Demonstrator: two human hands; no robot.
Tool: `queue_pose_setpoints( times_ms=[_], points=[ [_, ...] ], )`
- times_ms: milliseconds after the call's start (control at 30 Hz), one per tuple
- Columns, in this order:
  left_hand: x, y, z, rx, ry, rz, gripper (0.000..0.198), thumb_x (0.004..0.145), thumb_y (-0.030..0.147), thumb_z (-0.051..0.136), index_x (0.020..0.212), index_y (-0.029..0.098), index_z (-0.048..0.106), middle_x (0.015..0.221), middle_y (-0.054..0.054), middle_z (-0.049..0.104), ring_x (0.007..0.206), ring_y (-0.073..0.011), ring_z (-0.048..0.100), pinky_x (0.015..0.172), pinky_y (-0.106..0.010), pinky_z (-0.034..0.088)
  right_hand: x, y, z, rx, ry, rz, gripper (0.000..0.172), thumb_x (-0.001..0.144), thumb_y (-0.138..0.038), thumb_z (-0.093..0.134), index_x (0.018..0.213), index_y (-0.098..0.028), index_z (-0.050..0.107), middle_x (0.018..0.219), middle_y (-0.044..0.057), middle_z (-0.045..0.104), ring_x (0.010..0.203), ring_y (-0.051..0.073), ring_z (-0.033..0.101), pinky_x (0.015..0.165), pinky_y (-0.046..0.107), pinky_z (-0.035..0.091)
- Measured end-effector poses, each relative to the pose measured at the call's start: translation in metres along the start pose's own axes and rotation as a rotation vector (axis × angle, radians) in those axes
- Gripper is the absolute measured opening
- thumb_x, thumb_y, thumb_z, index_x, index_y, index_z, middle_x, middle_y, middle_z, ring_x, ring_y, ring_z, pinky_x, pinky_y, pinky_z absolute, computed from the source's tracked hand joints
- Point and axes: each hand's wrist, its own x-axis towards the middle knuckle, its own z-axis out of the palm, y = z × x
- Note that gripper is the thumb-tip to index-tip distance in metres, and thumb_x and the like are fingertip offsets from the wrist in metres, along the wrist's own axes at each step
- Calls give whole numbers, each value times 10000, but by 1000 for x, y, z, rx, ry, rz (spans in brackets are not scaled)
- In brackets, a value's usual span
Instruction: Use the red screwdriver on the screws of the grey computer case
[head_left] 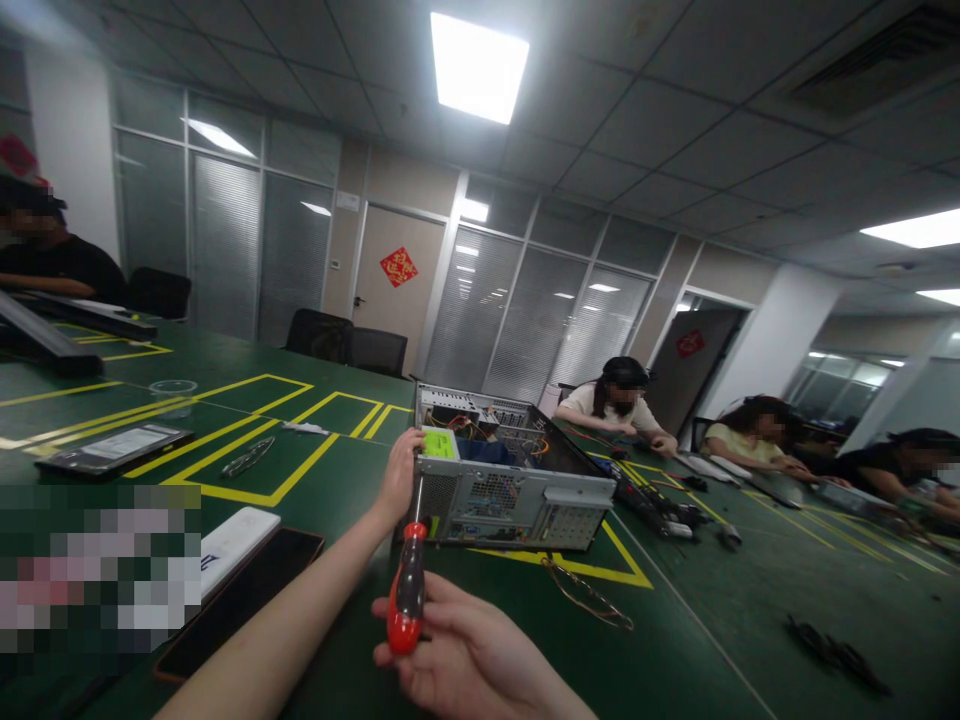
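An open computer case (pixel 574 497) lies on its side on the green table, its back panel towards me. A power supply (pixel 441 444) with a yellow-green label sits in its left corner, and my left hand (pixel 401 478) grips it there, fingertips partly hidden. In my right hand (pixel 469 640) is a red and black screwdriver (pixel 409 590), held by the handle between thumb and fingers. Its shaft points up and away from me, the tip close to the perforated back of the power supply. I cannot tell whether the tip touches a screw.
Left of the case lie a hard drive (pixel 112 448), a coiled cable (pixel 248 456), a white box (pixel 238 545) and a dark phone (pixel 247 590). Loose wires (pixel 589 592) lie in front of the case. Cables and parts (pixel 664 505) lie to its right. Several people sit around the table.
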Motion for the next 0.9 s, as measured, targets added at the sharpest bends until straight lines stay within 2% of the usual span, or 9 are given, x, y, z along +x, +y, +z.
queue_pose_setpoints(
  times_ms=[167,300,367,467,567,700,800,900],
  points=[
    [1,1,0,5,4,1,480,1032,504,223,994,233,617,1257,-96,663,1294,-230,562,1161,-449,410,2,1,-8,85,119,1,506,665,-375,913,1014,-113,658,765,0,652,629,81,585,596,195,386],
    [1,2,1,0,9,3,477,1030,510,227,987,232,612,1240,-95,669,1291,-230,562,1161,-444,407,-3,-5,-7,138,225,24,395,647,-273,910,894,-145,629,786,2,658,612,65,551,535,153,345],
    [1,2,1,-8,10,4,482,1030,515,226,982,229,611,1234,-98,670,1289,-231,563,1156,-443,412,-5,-8,-5,121,243,34,427,639,-241,913,946,-161,628,819,11,680,553,42,500,485,131,268],
    [1,3,0,-12,8,2,480,1029,513,230,975,227,612,1232,-101,669,1275,-232,571,1144,-443,424,-6,-9,-3,107,203,16,474,702,-284,882,1084,-178,622,789,-2,669,487,23,420,462,135,181],
    [1,4,0,-5,0,-3,485,1029,515,224,977,226,610,1243,-102,666,1275,-231,572,1151,-444,417,-5,-7,-4,102,101,41,435,757,-378,822,1088,-191,609,854,19,689,580,81,559,512,173,276],
    [1,4,0,1,-2,-4,509,1027,540,209,980,224,606,1253,-105,659,1289,-233,563,1156,-448,412,1,-1,-8,50,-2,45,443,742,-328,817,1091,-212,570,1001,49,714,776,173,691,650,256,400],
    [1,4,-1,-1,-2,-9,503,1024,545,215,982,230,605,1258,-104,656,1292,-234,562,1157,-445,410,3,2,-10,25,5,5,508,721,-336,867,1105,-219,556,1008,60,711,840,202,709,670,262,404],
    [1,5,-1,-1,-10,-10,493,1024,542,220,985,233,602,1261,-103,655,1293,-232,561,1158,-437,407,2,1,-10,20,76,-19,552,699,-370,898,1116,-205,576,901,33,692,712,142,667,590,214,349]
  ],
)
